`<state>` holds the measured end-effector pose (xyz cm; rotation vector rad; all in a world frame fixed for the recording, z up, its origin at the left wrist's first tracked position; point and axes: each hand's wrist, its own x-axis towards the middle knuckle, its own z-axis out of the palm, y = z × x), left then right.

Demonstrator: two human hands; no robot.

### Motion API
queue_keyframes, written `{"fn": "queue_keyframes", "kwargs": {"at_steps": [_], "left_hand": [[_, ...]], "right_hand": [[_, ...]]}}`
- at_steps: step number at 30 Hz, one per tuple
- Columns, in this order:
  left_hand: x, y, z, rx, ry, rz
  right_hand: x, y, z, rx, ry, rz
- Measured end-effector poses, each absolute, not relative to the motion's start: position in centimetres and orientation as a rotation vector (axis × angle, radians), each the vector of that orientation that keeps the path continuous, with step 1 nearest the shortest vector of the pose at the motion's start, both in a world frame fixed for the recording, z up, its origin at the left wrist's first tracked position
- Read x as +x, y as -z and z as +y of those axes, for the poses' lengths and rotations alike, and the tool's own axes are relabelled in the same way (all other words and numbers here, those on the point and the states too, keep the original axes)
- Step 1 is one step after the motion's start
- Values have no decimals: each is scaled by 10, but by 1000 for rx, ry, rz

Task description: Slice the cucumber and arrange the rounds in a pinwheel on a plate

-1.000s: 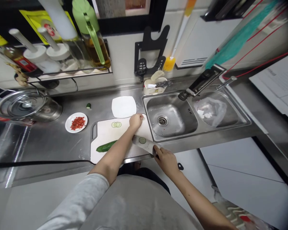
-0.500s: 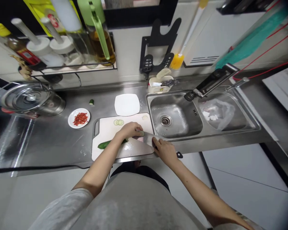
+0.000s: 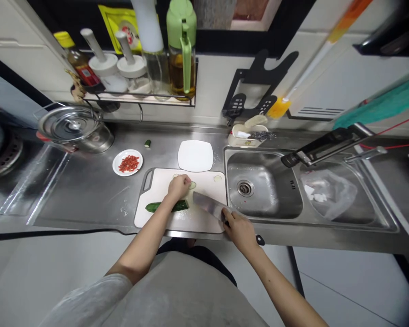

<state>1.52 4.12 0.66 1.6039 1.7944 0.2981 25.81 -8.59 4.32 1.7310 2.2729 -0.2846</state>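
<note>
A white cutting board [image 3: 204, 222] lies at the counter's front edge. Over its back half, my left hand [image 3: 178, 187] has its fingertips pinched on a pale cucumber slice [image 3: 192, 185]. My right hand [image 3: 239, 228] grips the handle of a broad kitchen knife [image 3: 207, 203], whose blade points left over the board, apart from the slice. A dark green length of cucumber [image 3: 180, 205] lies below my left wrist, partly hidden by the forearm. Another thin slice [image 3: 217, 179] rests near the board's back right corner. Other slices by my left hand are mostly covered by it.
Behind the board sits a white square plate [image 3: 195, 156]. To the left are a plate of chopped red pieces [image 3: 128, 163], a cucumber end [image 3: 147, 143] and a lidded steel pot [image 3: 88, 136]. The sink [image 3: 266, 181] with its faucet [image 3: 320, 147] adjoins on the right.
My left hand has carried the cucumber slice away from the knife blade, toward the back of the board. The blade now stands clear of my fingers. The view has shifted left.
</note>
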Motion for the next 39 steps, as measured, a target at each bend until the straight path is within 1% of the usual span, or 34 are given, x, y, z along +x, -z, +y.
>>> {"fn": "queue_keyframes", "kwargs": {"at_steps": [5,15,19,21,24,26,29,33,36,39], "left_hand": [[0,10,55,1455,-303,1977],[1,14,59,1661,-262,2052],[-1,12,60,1632,-271,2049],[-6,9,57,1545,-345,2035],[-16,4,42,1425,-552,2064],[-23,0,22,1445,-679,2078],[-33,-4,-14,1698,-735,1928],[-44,-2,-48,2039,-659,1596],[-48,3,-57,2150,-604,1445],[-48,8,-58,2182,-579,1412]], "right_hand": [[262,-39,-88,1773,286,2276],[264,-33,-84,1797,301,2275],[260,-34,-84,1820,342,2247],[256,-35,-84,1861,393,2197],[249,-34,-85,1951,511,2089],[244,-34,-84,2008,609,2031],[238,-34,-84,2059,766,1995],[231,-34,-84,2101,913,2014],[224,-34,-84,2130,1034,2030],[215,-36,-86,2111,1104,2036]]}}
